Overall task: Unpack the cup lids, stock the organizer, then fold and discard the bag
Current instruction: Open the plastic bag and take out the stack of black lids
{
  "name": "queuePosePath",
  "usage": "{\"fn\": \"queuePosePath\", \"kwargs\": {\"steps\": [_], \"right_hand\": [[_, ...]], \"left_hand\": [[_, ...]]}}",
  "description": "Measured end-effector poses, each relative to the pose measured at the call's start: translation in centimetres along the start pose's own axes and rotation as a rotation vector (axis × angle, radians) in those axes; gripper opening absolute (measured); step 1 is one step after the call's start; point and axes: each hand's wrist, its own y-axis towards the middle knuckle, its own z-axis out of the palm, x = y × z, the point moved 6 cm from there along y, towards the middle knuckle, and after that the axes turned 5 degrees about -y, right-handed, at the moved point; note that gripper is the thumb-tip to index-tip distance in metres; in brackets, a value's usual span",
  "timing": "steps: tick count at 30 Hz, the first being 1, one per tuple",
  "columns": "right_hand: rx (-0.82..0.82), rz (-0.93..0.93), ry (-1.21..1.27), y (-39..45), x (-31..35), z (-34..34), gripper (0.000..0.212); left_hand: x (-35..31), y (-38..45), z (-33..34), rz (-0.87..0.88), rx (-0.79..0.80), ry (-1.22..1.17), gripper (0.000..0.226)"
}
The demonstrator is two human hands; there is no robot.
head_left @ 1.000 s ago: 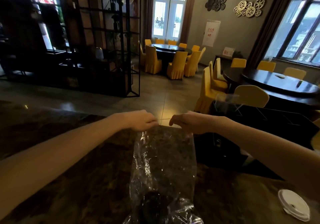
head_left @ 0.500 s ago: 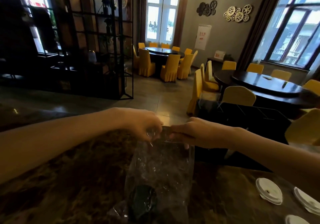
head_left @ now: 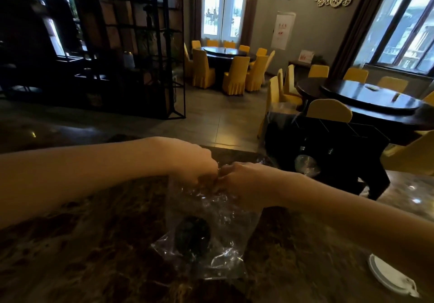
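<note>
1. Dim daylight from tall windows fell across a dining room of dark round tables [head_left: 366, 96] and yellow-covered chairs [head_left: 234, 75], while you stood at a dark marbled counter [head_left: 82, 244].
2. Your clear plastic bag [head_left: 211, 237] lay flat on that counter, its long axis running from the near edge away from you, its far end pointing toward the room.
3. That far end sat right under your fingers; the rest of the bag stretched back toward you, below both wrists.
4. A dark round shape [head_left: 193, 237] showed through the film in the near half of the bag; what it was could not be told.
5. Your left hand [head_left: 187, 162] and right hand [head_left: 244, 180] met knuckle to knuckle over the bag's far end, touching each other.
6. Both sets of fingers were curled in tight and bunched on the crinkled film there; motion blur hid the exact pinch.
7. One white cup lid [head_left: 389, 277] lay on the counter at your far right, well apart from the bag.
8. Beyond your right wrist stood the black organizer [head_left: 340, 148], with a clear domed lid [head_left: 306, 165] showing at its front.
</note>
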Motion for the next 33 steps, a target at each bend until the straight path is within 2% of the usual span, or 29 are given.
{"fn": "queuePosePath", "kwargs": {"steps": [4,8,13,21,27,30,33], "right_hand": [[0.043,0.032,-0.142,0.4,2.2,1.5,0.069],[0.035,-0.001,-0.193,0.5,3.5,2.6,0.081],[0.046,-0.045,-0.275,1.0,4.6,4.7,0.084],[0.061,-0.108,-0.279,3.4,6.0,7.5,0.087],[0.072,-0.139,-0.223,4.8,5.4,9.5,0.069],[0.097,-0.144,-0.226,5.1,4.8,10.8,0.074],[0.110,-0.139,-0.207,5.3,4.6,11.6,0.080]], "left_hand": [[-1.4,-0.3,2.1,0.080,-0.041,0.288,0.026],[-2.0,-0.5,4.6,0.093,0.046,0.502,0.048],[-2.5,-0.7,7.5,0.062,0.151,0.497,0.072],[-1.3,-0.4,13.3,0.089,0.205,0.393,0.073],[0.0,-0.1,14.8,0.118,0.081,0.277,0.070],[0.6,-0.8,15.5,0.194,-0.058,0.217,0.056],[0.8,-1.7,16.7,0.238,-0.172,0.147,0.053]]}}
